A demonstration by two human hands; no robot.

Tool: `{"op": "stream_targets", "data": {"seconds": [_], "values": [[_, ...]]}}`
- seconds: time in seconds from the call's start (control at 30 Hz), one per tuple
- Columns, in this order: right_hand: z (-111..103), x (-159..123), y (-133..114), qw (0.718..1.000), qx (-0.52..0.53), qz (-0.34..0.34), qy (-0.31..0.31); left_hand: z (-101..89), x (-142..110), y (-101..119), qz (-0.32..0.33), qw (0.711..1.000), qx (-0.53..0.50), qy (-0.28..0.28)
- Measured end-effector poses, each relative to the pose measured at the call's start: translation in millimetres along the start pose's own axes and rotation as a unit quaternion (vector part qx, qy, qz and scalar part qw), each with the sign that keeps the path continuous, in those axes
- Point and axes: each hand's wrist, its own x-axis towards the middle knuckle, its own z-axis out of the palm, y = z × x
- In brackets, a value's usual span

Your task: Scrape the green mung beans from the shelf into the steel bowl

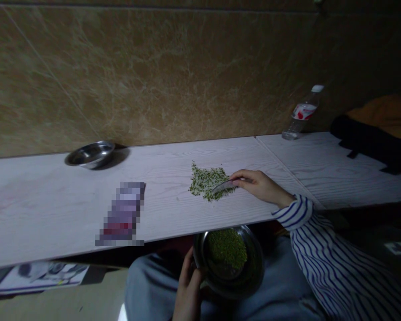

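Observation:
My right hand [255,183] pinches a thin, flat, greyish piece [223,185], whose exact kind I cannot make out. Its edge is down among small green grains, like mung beans [200,180], spread in a loose patch on the table. Below the table edge, my left hand [191,281] grips the left rim of a metal bowl [259,267] over my lap. More green grains [227,249] lie in this bowl, which is tilted. Part of the left hand's fingers is hidden by the bowl.
A second metal bowl [91,154] sits by the wall at the back left. A blurred-out flat object [122,214] lies near the front edge of the white table [167,209]. At the right stand a plastic bottle [302,113] and a dark and orange cloth item [381,120].

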Motion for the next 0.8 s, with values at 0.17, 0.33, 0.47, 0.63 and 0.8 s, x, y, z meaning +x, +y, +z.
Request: {"op": "stream_targets", "data": {"seconds": [0.17,0.33,0.47,0.63,0.8], "values": [[-7,-16,13,0.992,-0.042,0.019,0.12,2.3,-2,0,-0.013,1.0,0.003,-0.005],[-8,-29,30,0.979,-0.093,0.035,0.179,4.8,-5,2,-0.009,1.0,0.007,0.0],[-4,-37,28,0.976,-0.12,0.031,0.182,4.2,-6,2,-0.027,0.999,0.006,-0.019],[3,-45,15,0.976,-0.144,0.019,0.162,1.3,-5,0,-0.026,0.999,-0.013,-0.025],[5,-49,8,0.975,-0.154,0.002,0.158,0.3,-6,3,-0.036,0.998,-0.016,-0.048]]}}
